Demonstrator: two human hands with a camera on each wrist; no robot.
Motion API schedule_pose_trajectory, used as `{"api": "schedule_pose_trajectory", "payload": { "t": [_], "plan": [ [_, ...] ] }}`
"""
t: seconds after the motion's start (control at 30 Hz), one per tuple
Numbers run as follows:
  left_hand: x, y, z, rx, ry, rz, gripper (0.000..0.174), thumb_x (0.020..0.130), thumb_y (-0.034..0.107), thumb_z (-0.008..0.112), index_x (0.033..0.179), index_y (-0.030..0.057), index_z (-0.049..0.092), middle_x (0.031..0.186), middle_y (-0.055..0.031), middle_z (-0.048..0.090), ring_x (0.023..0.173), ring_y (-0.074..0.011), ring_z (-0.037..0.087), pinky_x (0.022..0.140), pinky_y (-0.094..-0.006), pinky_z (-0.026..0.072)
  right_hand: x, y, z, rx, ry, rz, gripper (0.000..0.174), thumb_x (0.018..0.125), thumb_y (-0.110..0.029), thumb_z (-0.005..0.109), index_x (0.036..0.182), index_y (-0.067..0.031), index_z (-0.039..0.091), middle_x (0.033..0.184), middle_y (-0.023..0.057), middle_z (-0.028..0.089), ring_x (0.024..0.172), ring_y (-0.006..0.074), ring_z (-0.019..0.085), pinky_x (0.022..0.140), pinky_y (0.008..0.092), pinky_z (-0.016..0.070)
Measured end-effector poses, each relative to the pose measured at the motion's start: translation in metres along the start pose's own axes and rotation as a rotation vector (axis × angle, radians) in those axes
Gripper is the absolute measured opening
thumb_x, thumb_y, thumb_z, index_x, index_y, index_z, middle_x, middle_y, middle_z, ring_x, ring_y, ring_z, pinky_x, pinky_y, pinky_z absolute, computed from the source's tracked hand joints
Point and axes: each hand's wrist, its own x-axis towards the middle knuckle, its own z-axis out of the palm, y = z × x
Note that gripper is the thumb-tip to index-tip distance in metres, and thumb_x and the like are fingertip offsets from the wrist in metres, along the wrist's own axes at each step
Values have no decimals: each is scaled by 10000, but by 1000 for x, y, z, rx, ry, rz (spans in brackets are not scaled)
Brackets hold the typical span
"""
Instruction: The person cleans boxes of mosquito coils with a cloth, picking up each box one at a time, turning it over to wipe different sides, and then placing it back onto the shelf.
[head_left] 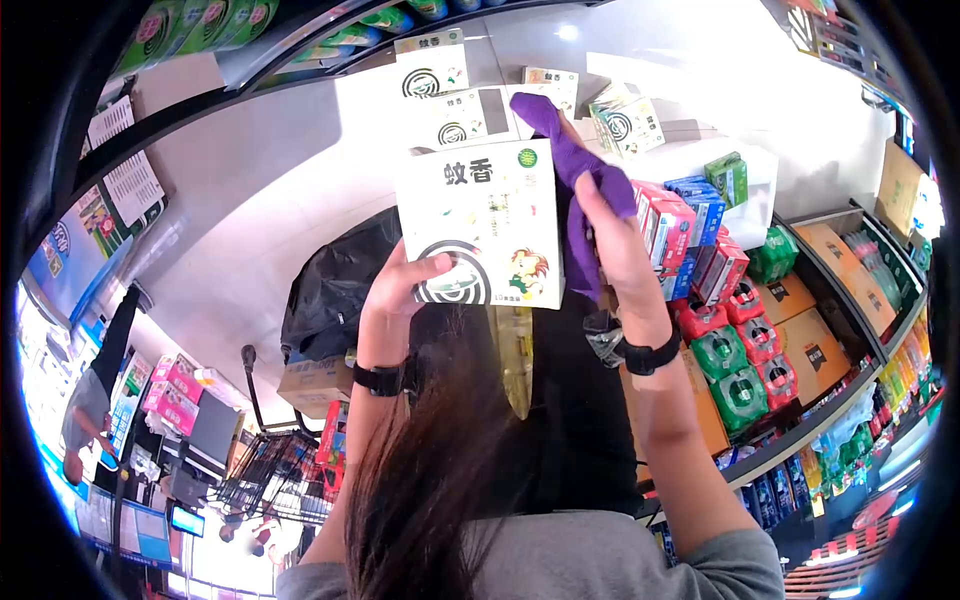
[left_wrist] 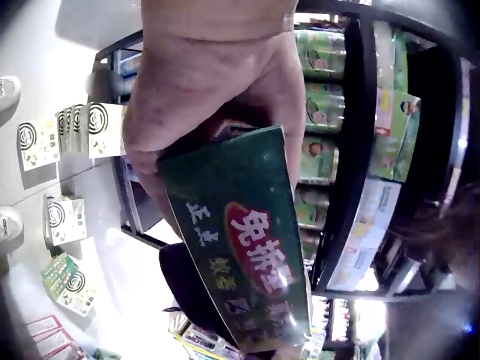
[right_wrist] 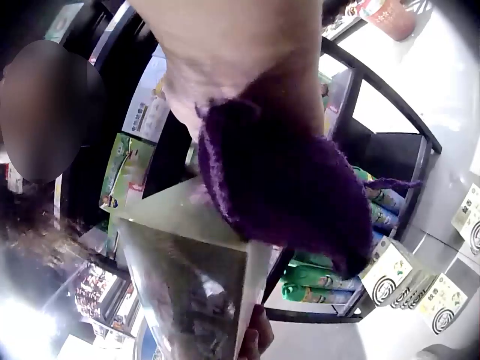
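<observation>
A white box with a black spiral print (head_left: 490, 230) is held up in front of the body, its printed face toward the head camera. My left hand (head_left: 395, 285) grips its lower left edge, thumb on the front. In the left wrist view the box's dark green side (left_wrist: 236, 240) shows below the left hand (left_wrist: 217, 97). My right hand (head_left: 615, 235) holds a bunched purple cloth (head_left: 570, 165) along the box's right side. In the right wrist view the cloth (right_wrist: 285, 187) covers most of that hand's fingers, against the box (right_wrist: 187, 277).
Several similar boxes (head_left: 460, 118) stand on the pale floor ahead. To the right are red and blue packs (head_left: 665, 225), wrapped green bundles (head_left: 740, 398) and a low shelf of cartons (head_left: 812, 345). A black bag (head_left: 335, 290) and wire basket (head_left: 275, 475) are at left.
</observation>
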Motion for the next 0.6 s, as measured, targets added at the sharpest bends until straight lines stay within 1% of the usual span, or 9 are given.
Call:
{"api": "schedule_pose_trajectory", "payload": {
  "t": [0.07,0.13,0.2,0.27,0.33,0.4,0.47,0.5,0.6],
  "plan": [
    [1,-6,2,2,-13,13,572,710,34,656,1204,-80,391,1089,-172,566,938,-231,596,806,-313,490,-3,2,-2,37,17,-16,540,914,-221,468,1348,32,268,1359,104,357,1255,170,313,1040,307,215],
    [6,-15,4,-32,-13,172,556,720,32,640,1204,-78,389,1079,-174,571,937,-222,596,807,-315,490,-14,-7,3,7,20,86,517,912,-188,469,1343,29,284,1345,94,379,1233,154,337,1028,296,231],
    [10,-15,7,-92,73,237,533,743,49,614,1208,-73,384,1072,-172,573,927,-216,601,802,-312,493,-27,10,0,-98,56,11,468,903,-160,485,1316,17,353,1263,55,466,1118,126,445,973,281,310],
    [9,-5,8,-24,117,278,525,738,51,620,1195,-74,393,1062,-174,578,917,-218,608,798,-313,497,-44,23,-15,-28,108,199,439,899,-175,502,1282,17,406,1196,49,523,1085,115,473,954,269,333],
    [13,3,4,33,41,321,517,727,41,650,1173,-67,412,1039,-169,591,915,-212,610,804,-316,496,-55,41,-29,59,147,224,409,899,-188,506,1252,9,442,1171,54,540,1083,119,481,956,275,340],
    [15,4,0,243,126,349,542,699,-4,673,1172,-45,413,1063,-153,576,957,-199,590,825,-314,484,-56,45,-33,148,182,246,381,899,-200,511,1221,1,479,1146,59,557,1082,124,490,958,281,346],
    [15,6,7,340,113,398,562,680,-9,691,1168,-36,412,1072,-140,567,963,-190,579,831,-305,472,-45,46,-35,428,217,99,361,910,-216,491,1213,-21,479,1156,69,550,1085,149,502,964,312,359],
    [15,7,11,434,95,440,583,662,-15,708,1163,-27,412,1081,-127,557,968,-181,569,836,-296,459,-37,44,-36,385,176,-15,450,926,-276,438,1288,-18,369,1270,73,465,1166,202,445,1005,371,315],
    [17,3,14,750,154,568,608,640,18,733,1150,-27,405,1093,-110,538,950,-176,560,834,-283,440,-16,22,-39,304,186,-112,440,960,-283,313,1302,-9,346,1291,107,433,1202,209,402,1022,379,286]
  ]
}}
